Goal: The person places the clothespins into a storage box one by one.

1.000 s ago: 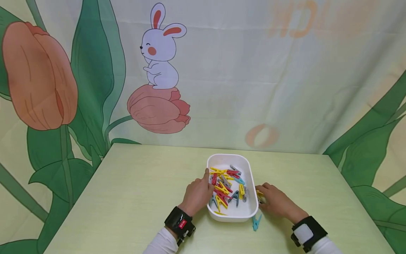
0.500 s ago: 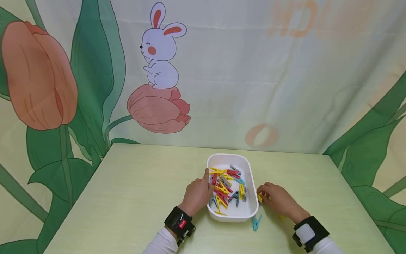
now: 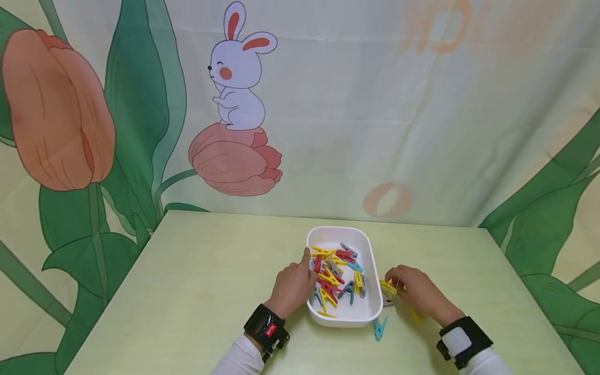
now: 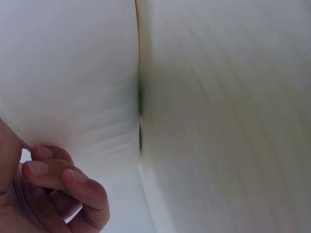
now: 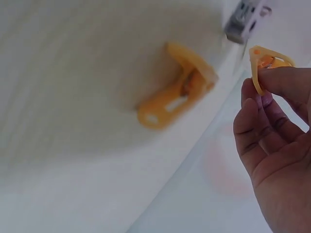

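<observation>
My left hand (image 3: 292, 285) grips the left rim of a white plastic box (image 3: 347, 324). In the left wrist view the curled fingers (image 4: 92, 191) lie against the box's outer wall (image 4: 73, 87). Several yellow, red, grey and blue clothespins lie jumbled inside the box. Right of the box, my right hand (image 3: 417, 291) pinches a yellow clothespin (image 5: 274, 57) between thumb and fingertips. Below that hand, another yellow clothespin (image 5: 177, 94) lies on the table. A grey clothespin (image 5: 240, 22) lies close to the box's right side.
A light blue clothespin (image 3: 380, 329) lies on the pale table (image 3: 225, 260) by the box's near right corner. Behind the table's far edge hangs a printed curtain (image 3: 328, 130) with a rabbit and tulips.
My right hand has drawn slightly back to the right with the yellow clothespin pinched, uncovering the grey clothespin and the other yellow one. The left hand stays on the box.
</observation>
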Tool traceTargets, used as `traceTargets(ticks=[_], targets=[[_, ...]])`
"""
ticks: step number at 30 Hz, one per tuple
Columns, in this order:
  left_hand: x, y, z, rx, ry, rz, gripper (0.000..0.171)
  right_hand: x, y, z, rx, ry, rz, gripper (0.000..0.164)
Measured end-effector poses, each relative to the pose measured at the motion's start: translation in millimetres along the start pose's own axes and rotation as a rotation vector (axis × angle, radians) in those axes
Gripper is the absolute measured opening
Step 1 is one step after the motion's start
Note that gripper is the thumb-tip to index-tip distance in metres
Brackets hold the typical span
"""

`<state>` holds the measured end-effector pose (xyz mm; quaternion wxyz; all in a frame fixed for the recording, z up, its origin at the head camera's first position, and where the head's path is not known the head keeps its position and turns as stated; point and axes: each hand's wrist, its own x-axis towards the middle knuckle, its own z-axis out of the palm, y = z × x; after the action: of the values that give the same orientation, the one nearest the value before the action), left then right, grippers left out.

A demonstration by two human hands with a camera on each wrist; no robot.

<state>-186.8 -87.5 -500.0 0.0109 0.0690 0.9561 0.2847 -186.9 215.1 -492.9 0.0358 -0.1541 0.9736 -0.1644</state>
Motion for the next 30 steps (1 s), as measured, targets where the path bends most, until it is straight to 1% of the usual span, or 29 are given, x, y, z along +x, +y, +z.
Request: traceTargets(ticks=[6,15,24,30], targets=[[0.0,-0.3,0.6,-0.002,0.004,0.005,0.064,-2.8,7.2,-14.3,-0.036,0.044,-0.029,0.021],[0.0,-0.8,1.6,-0.015,0.014,0.013,0.064,-5.2,15.0,-43.6,-0.096,0.155,-0.113,0.024],[1.6,-2.1,2.0,-0.016,0.004,-0.001,0.064,3.2,8.7,-71.3,-0.103,0.232,-0.173,0.026],[1.5,-1.5,2.4,-0.008,0.004,0.006,0.064,12.9,-0.8,-86.1,-0.113,0.249,-0.198,0.026]])
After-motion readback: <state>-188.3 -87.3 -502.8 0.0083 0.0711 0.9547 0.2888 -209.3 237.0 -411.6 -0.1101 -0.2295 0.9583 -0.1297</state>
